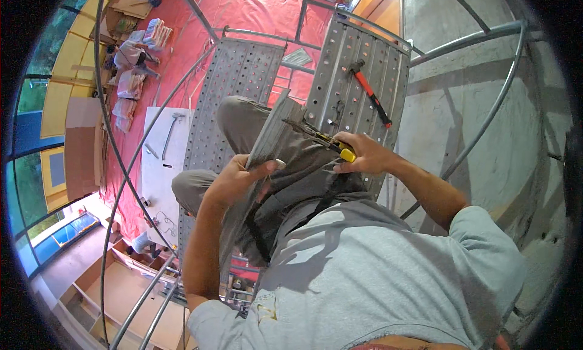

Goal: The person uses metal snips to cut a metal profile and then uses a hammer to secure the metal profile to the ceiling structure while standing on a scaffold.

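My left hand (249,174) grips a long grey metal channel piece (270,122) that lies tilted across my legs, its thumb over the near edge. My right hand (358,155) is closed on yellow-and-black handled cutters (346,152), whose dark jaws reach toward the upper end of the channel. Whether the jaws touch the metal is unclear. My grey-trousered knees are bent beneath. A hammer (370,92) with a red-and-black handle lies on the perforated scaffold plank (331,76) above my right hand, near small dark items (334,113) I cannot make out.
A second plank (212,76) is at left, amid scaffold tubes (126,186). Far below are red sheeting (182,64), a white board (155,186) with tools, stacked bundles (129,89), wooden cabinets (121,295) and other people (127,53) at the left. A grey wall (461,119) stands at right.
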Demonstrator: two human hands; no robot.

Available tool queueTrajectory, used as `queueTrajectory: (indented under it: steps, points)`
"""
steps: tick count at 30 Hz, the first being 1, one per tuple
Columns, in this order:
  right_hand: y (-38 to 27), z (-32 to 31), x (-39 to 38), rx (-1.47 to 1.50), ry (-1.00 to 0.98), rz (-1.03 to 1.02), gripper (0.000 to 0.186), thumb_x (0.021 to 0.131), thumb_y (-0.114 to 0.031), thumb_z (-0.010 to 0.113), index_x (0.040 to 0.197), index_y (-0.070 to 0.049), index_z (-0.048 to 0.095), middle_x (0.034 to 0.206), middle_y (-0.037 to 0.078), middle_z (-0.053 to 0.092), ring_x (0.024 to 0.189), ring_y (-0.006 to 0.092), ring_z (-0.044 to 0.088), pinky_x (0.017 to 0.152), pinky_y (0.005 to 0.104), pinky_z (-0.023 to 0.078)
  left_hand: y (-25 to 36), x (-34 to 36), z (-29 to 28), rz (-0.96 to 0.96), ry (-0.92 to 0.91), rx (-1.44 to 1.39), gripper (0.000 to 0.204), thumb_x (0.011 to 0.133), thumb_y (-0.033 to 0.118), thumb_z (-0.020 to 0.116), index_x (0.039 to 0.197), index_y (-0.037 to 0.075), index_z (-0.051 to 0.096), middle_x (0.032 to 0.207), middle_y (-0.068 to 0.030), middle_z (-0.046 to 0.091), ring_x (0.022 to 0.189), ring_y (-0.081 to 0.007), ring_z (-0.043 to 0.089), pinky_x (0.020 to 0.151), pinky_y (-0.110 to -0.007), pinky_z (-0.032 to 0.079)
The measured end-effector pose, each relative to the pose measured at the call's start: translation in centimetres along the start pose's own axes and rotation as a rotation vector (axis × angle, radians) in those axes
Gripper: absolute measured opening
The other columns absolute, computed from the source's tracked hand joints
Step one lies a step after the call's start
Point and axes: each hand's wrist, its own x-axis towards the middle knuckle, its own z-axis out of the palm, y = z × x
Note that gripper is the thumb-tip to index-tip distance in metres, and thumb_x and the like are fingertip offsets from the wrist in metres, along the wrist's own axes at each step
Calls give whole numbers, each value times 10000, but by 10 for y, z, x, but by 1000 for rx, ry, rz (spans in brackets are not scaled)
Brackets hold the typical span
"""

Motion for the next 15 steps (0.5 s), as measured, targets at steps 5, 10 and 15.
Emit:
queueTrajectory:
  steps: [5,10,15]
  points:
    - [8,2,0,-10,43,-66,628,785,-402,855,1169,33,613,909,148,629,843,268,601,765,418,467,-2,2,-5,13,-57,-46,442,1009,404,727,1160,-10,758,662,-40,632,519,-129,573,499,-303,445]
    - [0,-1,1,-70,3,-18,587,793,-382,855,1144,28,625,874,147,630,800,263,598,751,406,471,-5,-4,-7,35,-109,-104,463,1010,421,720,1175,-11,749,650,-35,614,505,-132,576,476,-304,438]
    - [0,-1,1,-26,-24,-39,599,790,-362,865,1188,17,626,909,131,644,843,251,610,781,392,474,-10,-3,-12,22,-167,-82,494,1014,441,708,1204,-14,731,651,-36,615,510,-131,580,499,-306,458]
